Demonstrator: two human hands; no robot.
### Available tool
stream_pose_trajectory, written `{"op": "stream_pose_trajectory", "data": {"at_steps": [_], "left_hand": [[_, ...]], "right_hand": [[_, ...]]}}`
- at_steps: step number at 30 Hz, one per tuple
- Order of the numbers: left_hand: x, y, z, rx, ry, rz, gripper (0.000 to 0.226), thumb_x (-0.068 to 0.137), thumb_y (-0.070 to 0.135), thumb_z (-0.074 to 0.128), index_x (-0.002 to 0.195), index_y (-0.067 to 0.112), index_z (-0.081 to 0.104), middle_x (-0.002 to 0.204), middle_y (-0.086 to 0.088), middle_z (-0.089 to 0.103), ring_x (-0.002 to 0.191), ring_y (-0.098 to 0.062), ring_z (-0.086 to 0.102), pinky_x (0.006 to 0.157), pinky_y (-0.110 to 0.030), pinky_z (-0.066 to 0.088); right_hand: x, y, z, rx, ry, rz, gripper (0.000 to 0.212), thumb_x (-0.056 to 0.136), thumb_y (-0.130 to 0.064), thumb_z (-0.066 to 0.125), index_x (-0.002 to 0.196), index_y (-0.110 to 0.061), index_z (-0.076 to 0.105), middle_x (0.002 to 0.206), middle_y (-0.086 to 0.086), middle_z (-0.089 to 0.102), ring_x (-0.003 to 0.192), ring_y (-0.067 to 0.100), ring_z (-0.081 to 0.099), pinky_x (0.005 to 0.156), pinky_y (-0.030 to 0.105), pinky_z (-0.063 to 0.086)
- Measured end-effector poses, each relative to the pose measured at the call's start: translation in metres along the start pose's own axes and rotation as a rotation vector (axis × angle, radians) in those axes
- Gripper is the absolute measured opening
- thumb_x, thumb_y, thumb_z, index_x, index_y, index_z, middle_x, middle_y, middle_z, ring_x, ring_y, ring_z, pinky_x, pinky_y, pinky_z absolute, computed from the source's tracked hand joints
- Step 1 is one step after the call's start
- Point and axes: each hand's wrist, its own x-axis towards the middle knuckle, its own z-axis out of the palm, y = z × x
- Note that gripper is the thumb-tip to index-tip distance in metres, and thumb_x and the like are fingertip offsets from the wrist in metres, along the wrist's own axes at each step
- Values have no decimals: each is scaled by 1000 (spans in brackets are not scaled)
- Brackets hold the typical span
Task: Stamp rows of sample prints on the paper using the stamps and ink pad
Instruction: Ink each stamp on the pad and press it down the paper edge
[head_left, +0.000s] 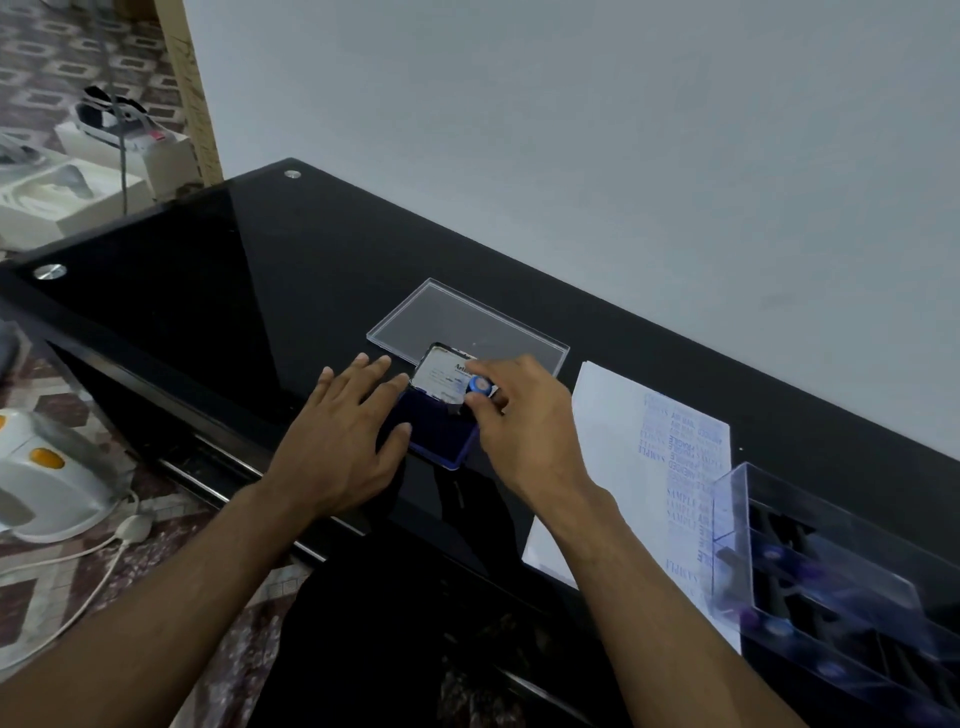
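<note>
The left hand (345, 431) lies flat with fingers spread and straight, palm down on the black table (218, 270), its fingertips touching the left edge of the open ink pad (441, 421). The right hand (519, 415) reaches in from the right, fingers curled around a blue-topped stamp (480, 385) set down on the pad. The paper (634, 457), printed with blue rows, lies just right of the pad.

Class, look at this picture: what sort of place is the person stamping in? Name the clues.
Probably a room at home, not a shop or office: a black glass desk against a plain wall, patterned floor tiles, and a clothes iron lying on the floor.
</note>
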Motion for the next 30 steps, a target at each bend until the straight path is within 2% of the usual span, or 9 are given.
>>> {"op": "stream_pose_trajectory", "data": {"at_steps": [4,7,10,14,17,20,23,26,30], "left_hand": [[13,32,2,-6,-2,73,68,93,56,28,151,21,39,162,-4,30,153,-21,15,125,-48,12],[23,60,8,-37,2,127,66,93,54,30,149,20,41,160,-6,34,152,-22,20,125,-47,16],[31,89,16,-84,-12,174,64,93,51,33,149,21,40,159,-6,35,151,-23,22,123,-48,21],[39,125,29,-107,-66,220,64,95,50,34,153,22,36,163,-4,29,153,-22,16,124,-46,17],[46,147,38,-109,-83,252,64,95,50,34,152,22,37,163,-4,30,153,-23,17,125,-46,15],[52,161,49,-103,-97,273,64,95,51,34,152,22,38,162,-3,30,153,-24,18,125,-47,14],[58,171,60,-86,-112,303,64,96,51,33,152,21,38,162,-5,31,153,-25,18,125,-45,12],[65,177,69,-91,-118,323,63,96,50,34,152,22,40,162,-5,31,153,-25,18,123,-42,9],[75,181,78,-85,-134,326,62,96,51,34,151,23,40,163,-4,30,154,-25,17,122,-42,9]], "right_hand": [[-6,20,-28,-36,52,5,24,91,-16,67,115,-20,71,106,-2,61,93,10,59,79,9,46],[-16,39,-46,-54,88,58,24,90,-12,66,112,-20,72,105,-3,61,87,9,59,80,11,45],[-27,60,-64,-67,119,120,24,88,-12,68,110,-21,72,107,-4,60,83,7,59,75,5,41],[-38,86,-90,-93,159,174,24,88,-6,67,109,-16,73,108,-1,62,90,11,62,84,16,46],[-42,104,-106,-181,140,225,16,91,-5,62,105,-5,72,106,5,63,86,15,60,78,18,50],[-45,119,-115,-177,135,267,28,94,-10,63,121,-13,68,115,3,61,91,14,60,77,6,43],[-46,131,-121,-182,135,283,25,94,-10,62,118,-14,70,114,1,61,89,12,57,82,15,47],[-46,139,-124,-228,123,271,15,95,-10,61,104,-9,73,108,3,62,86,13,57,76,17,46],[-40,148,-120,-252,97,252,14,94,-9,62,97,0,71,102,11,65,84,22,62,80,37,55]]}}
